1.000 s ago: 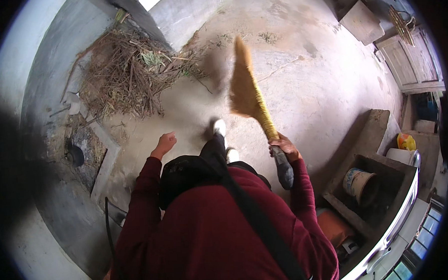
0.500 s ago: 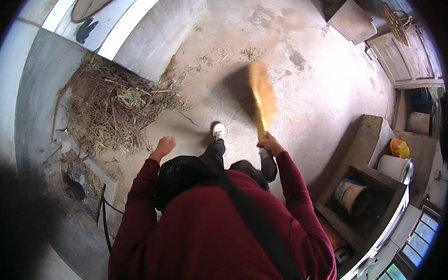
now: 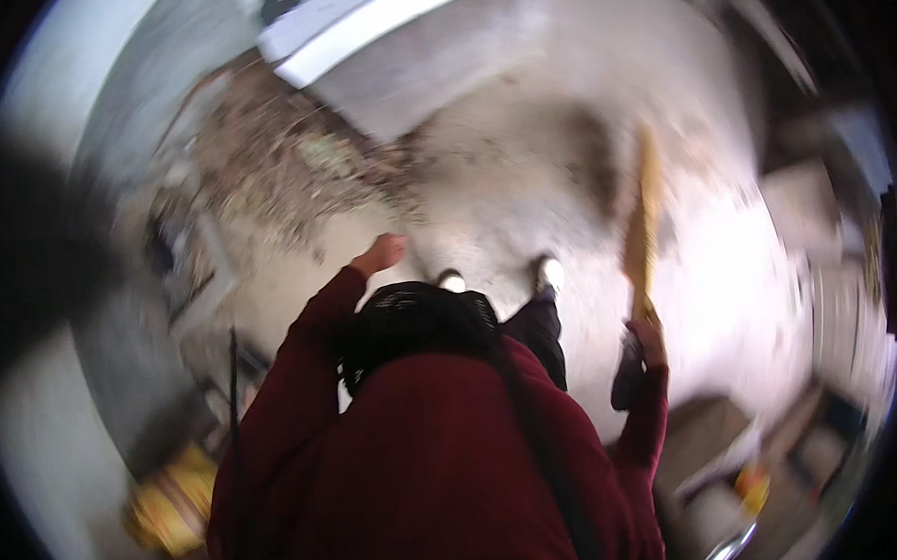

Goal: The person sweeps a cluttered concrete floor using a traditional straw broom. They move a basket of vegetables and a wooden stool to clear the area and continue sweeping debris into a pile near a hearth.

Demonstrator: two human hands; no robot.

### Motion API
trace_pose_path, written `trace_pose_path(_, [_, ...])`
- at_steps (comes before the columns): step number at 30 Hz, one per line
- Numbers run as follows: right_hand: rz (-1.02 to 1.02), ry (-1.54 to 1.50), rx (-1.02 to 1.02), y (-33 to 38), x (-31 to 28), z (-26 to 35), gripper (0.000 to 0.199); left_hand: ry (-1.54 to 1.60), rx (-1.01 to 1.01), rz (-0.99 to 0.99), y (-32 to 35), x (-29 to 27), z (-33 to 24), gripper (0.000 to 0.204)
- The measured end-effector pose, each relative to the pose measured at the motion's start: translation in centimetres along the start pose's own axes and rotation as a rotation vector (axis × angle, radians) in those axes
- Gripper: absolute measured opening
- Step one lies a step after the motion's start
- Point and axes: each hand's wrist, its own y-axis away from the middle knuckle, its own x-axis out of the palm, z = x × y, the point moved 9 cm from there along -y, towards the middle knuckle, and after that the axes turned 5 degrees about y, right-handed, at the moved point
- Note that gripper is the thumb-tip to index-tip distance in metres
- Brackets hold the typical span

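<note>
My right hand [image 3: 650,339], out to the right of my body, is wrapped round the handle of a yellow straw broom [image 3: 644,206]. The broom's head points away from me over the concrete floor [image 3: 494,168], and the dark butt of its handle shows below my grip. Motion blur hides whether the bristles touch the floor. In front of my waist, my left hand [image 3: 389,250] is curled into a fist with nothing visible in it. Beyond that fist, to the left, a heap of dry twigs and straw [image 3: 288,152] lies on the floor.
A grey block with a white top edge [image 3: 409,66] stands just beyond the twig heap. My white shoes [image 3: 549,273] are on the floor ahead. At the lower left is a blurred yellow bundle [image 3: 173,500]; a concrete trough edge [image 3: 700,434] lies at the lower right.
The view has swung round, and the scene is smeared by motion. The broom and my right hand have moved further right. My feet have shifted; both shoes now show.
</note>
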Motion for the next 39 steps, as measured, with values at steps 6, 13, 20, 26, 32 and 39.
trace_pose_path(6, [0.035, 0.064, 0.252, -14.6, -8.1, -4.5, 0.028, -0.088, -0.483, -0.019, 3.9, 4.4, -1.3, 0.039])
trace_pose_path(13, [0.24, 0.288, 0.085, -21.1, -1.5, -8.5, 0.029, -0.109, -0.51, -0.033, 5.1, 10.4, -5.3, 0.04])
trace_pose_path(20, [0.475, 0.166, 0.216, -6.6, -7.7, 5.8, 0.087, 0.049, -0.47, -0.056, -1.2, 12.9, -6.3, 0.035])
trace_pose_path(26, [0.193, 0.475, 0.044, -10.4, -14.1, 2.5, 0.088, 0.125, -0.319, -0.155, -3.5, 11.9, -11.2, 0.034])
trace_pose_path(32, [0.89, 0.773, -0.367, -15.7, 0.2, -6.0, 0.026, 0.086, -0.434, -0.09, 3.4, 13.1, -5.0, 0.032])
trace_pose_path(39, [0.73, 0.36, 0.071, -13.8, 14.8, 1.6, 0.088, 0.444, -0.646, -0.138, 14.1, 15.0, 5.2, 0.046])
